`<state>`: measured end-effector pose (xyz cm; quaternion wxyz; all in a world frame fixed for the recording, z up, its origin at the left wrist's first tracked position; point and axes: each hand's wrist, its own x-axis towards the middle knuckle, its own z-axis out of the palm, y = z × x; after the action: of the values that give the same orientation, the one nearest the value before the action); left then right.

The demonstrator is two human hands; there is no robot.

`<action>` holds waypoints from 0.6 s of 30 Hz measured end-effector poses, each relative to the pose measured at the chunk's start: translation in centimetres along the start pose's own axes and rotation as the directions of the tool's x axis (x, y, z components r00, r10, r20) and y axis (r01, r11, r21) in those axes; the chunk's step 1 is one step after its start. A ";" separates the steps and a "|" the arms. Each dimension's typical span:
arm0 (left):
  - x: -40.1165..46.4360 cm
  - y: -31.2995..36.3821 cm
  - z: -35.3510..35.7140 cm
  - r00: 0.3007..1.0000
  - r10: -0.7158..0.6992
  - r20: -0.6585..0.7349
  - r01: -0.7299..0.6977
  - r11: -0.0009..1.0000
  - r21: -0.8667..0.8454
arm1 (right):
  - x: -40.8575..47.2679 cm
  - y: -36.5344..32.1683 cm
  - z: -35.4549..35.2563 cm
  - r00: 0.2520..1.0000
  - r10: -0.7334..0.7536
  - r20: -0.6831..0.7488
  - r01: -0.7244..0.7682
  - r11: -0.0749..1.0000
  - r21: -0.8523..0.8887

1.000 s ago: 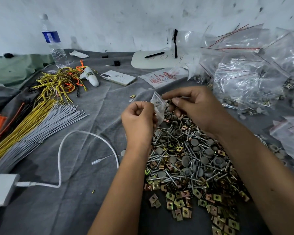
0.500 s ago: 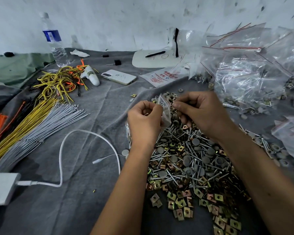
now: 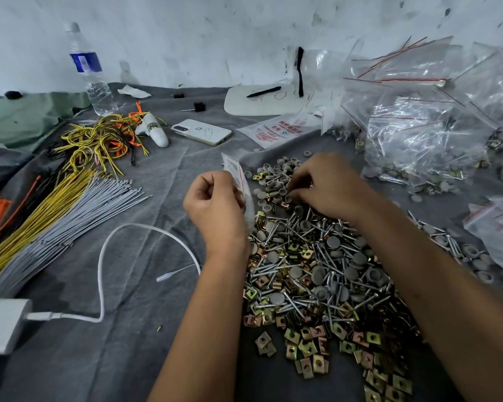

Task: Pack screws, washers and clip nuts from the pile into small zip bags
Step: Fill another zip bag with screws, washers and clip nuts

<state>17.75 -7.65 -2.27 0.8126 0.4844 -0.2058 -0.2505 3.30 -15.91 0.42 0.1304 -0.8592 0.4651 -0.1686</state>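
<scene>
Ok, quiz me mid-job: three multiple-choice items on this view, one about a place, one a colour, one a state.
1. Where is the phone?
A. beyond the pile of hardware, face down on the grey cloth
B. under the charger
C. inside a zip bag

2. What colour is the water bottle label?
A. red
B. blue
C. green

3. What is the left hand doing?
A. lying flat on the cloth
B. holding a small zip bag
C. gripping the bottle

Answers: 1 A, the phone lies beyond the pile; 2 B, a blue band wraps the bottle; 3 B, its fingers pinch the bag upright.
</scene>
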 end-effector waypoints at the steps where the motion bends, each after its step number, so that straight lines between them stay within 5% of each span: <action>1: 0.0 0.0 0.0 1.000 -0.002 0.004 0.002 1.000 -0.004 | 0.6 -0.5 0.3 0.999 -0.002 0.039 0.005 0.998 -0.065; 9: -0.1 0.0 0.2 0.998 -0.026 0.054 0.027 1.000 -0.015 | 2.3 -3.1 1.5 0.996 0.027 0.085 0.015 0.888 -0.459; 18: -0.6 0.3 0.4 0.991 -0.082 0.104 0.083 0.997 -0.005 | 2.4 -3.3 0.9 0.969 0.017 0.248 0.123 0.834 -0.538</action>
<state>17.08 -7.41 -1.91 0.7921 0.4750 -0.2262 -0.3095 7.41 -16.09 1.22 -0.0706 -0.8869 0.4503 0.0746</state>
